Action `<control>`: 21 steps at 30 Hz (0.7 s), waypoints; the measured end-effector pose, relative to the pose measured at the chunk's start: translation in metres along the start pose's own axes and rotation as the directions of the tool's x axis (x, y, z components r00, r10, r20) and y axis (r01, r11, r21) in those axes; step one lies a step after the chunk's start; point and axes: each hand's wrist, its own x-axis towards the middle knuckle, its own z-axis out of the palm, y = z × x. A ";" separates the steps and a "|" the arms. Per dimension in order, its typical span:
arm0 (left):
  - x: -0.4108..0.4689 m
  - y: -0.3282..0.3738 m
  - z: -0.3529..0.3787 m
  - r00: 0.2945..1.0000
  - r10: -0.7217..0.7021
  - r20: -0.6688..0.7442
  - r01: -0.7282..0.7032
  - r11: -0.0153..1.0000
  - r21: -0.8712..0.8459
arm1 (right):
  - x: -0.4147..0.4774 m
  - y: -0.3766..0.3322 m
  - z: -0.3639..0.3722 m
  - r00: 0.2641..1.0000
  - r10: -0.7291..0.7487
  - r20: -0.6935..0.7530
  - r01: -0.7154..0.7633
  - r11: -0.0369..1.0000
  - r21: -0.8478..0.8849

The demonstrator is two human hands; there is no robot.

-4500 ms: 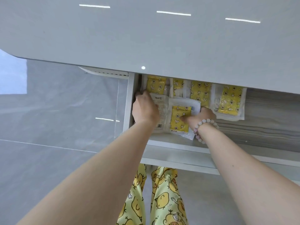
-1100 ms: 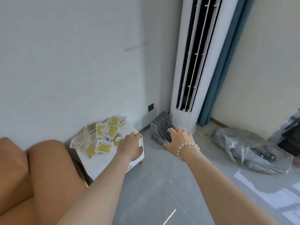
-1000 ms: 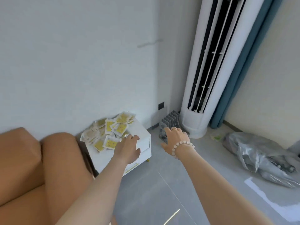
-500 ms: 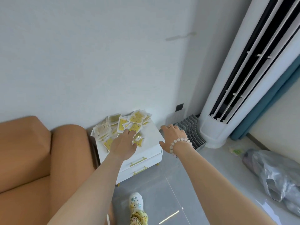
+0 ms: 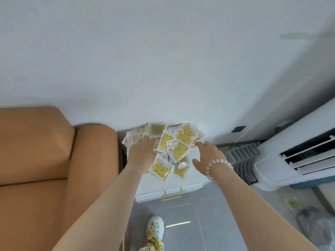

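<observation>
A loose heap of several yellow-and-white packets (image 5: 178,151) lies on top of a small white nightstand (image 5: 192,180) against the wall. My left hand (image 5: 142,153) reaches over the left part of the heap, fingers stretched forward and touching the packets. My right hand (image 5: 208,156), with a bead bracelet at the wrist, hovers spread at the heap's right edge, the index finger near a packet. Neither hand holds anything.
A tan sofa (image 5: 45,160) stands just left of the nightstand. A grey slotted rack (image 5: 243,160) and a white standing air conditioner (image 5: 299,156) are to the right. A plastic bag (image 5: 315,227) lies on the grey floor. My shoe (image 5: 155,228) is below.
The view went from a drawer with packets to this room corner. Over the last second both hands moved forward and arrived over the packet heap; the camera tilted down.
</observation>
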 end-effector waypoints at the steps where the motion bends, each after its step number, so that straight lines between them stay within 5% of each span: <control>1: 0.006 -0.005 0.005 1.000 -0.006 0.014 0.006 1.000 0.001 | 0.007 0.001 0.003 1.000 0.009 0.016 -0.009 1.000 -0.005; 10: 0.018 -0.018 0.075 0.971 -0.130 0.200 0.162 0.974 -0.156 | 0.041 0.032 0.055 0.963 0.157 0.220 -0.158 0.987 -0.015; 17: -0.001 -0.022 0.153 0.884 -0.302 0.357 0.398 0.887 -0.235 | 0.085 0.035 0.121 0.929 0.074 0.362 -0.023 0.989 -0.143; 19: 0.003 -0.023 0.170 0.842 -0.399 0.363 0.511 0.804 -0.303 | 0.102 0.035 0.143 0.927 0.037 0.373 0.030 0.985 -0.173; 21: 0.015 -0.021 0.183 0.748 -0.556 0.363 0.664 0.619 -0.421 | 0.118 0.036 0.161 0.929 -0.025 0.370 0.112 0.970 -0.215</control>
